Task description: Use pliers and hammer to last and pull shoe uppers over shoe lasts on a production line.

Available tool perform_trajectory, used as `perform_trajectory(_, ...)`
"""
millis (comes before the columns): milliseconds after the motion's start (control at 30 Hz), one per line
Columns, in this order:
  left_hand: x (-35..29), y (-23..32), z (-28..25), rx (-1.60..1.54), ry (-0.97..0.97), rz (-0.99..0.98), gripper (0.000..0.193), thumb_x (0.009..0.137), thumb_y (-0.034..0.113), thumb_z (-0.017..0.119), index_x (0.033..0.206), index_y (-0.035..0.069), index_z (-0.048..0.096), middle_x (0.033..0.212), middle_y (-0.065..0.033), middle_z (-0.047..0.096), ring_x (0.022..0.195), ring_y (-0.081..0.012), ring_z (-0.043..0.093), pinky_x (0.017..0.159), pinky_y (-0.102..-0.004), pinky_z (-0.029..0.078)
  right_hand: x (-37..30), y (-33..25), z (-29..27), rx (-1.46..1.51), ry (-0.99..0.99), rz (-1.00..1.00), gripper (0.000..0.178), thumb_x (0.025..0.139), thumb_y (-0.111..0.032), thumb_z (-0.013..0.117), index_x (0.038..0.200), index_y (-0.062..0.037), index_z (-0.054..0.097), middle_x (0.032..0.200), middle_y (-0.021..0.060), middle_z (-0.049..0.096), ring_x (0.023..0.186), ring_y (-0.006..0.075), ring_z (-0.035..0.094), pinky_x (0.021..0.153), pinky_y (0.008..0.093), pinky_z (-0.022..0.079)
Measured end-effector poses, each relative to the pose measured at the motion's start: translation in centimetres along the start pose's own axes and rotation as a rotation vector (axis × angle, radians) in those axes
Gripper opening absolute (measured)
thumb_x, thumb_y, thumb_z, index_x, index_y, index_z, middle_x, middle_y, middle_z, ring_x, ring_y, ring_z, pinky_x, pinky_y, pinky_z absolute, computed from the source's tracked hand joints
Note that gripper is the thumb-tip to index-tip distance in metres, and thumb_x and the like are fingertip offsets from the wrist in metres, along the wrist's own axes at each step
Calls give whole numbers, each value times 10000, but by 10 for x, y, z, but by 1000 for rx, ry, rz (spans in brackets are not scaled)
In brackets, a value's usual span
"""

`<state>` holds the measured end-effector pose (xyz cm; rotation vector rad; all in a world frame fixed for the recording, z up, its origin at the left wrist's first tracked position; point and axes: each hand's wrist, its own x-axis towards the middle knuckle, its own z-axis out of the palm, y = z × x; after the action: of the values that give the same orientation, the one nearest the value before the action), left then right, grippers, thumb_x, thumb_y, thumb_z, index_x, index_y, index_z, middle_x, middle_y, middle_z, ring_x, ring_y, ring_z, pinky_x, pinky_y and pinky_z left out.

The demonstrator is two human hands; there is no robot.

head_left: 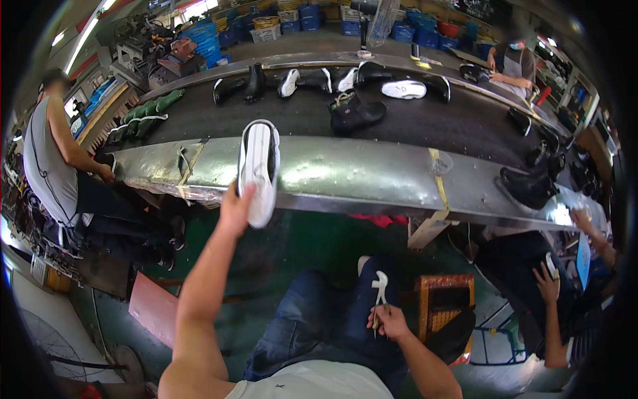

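Observation:
My left hand [235,209] is raised at the edge of the metal-topped bench [359,163], closed round the heel end of a shoe [259,154]. The shoe's white sole faces up, with a dark rim showing round its far end. Low over my right thigh, my right hand [392,322] is wrapped round the handles of metal pincers [379,284]. Their pale, hooked head points away from me. What lies under the shoe is partly hidden.
A dark belt [279,120] beyond the bench edge carries several black boots [359,112] and green boots [146,116]. Co-workers stand at left [56,153] and far right [518,63]; another's hand [548,282] is near right. A wooden stool [446,282] stands beside my right leg.

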<state>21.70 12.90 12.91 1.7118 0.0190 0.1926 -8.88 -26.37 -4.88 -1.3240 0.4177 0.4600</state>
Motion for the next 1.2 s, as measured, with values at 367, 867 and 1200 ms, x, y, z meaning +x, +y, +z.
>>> perform_trajectory(367,-316,-90,92,326,-742,-393,1088,923,494,686,1611,-18,16,1358,-338,573,1312,-425,557,1105,-391,436,-27,-8,4,141,153,-63,279,1039,-205,584,1248,-18,578,930,53,661,771,145,660,647,256,486)
perform_trajectory(867,-226,-117,140,-218,-991,-427,646,986,361,648,1513,67,417,1614,-187,301,1492,-297,326,1198,-368,288,-103,-39,44,-309,-21,-58,179,1007,-150,550,1102,-8,604,891,56,648,779,129,614,716,307,514)
perform_trajectory(1200,-242,-76,81,-12,-888,74,607,1074,352,485,1565,50,296,1684,-182,146,1576,-361,49,1250,-467,94,-115,-71,70,-192,-263,-40,269,1013,-153,550,1232,-4,598,1062,69,665,957,150,619,861,327,516)
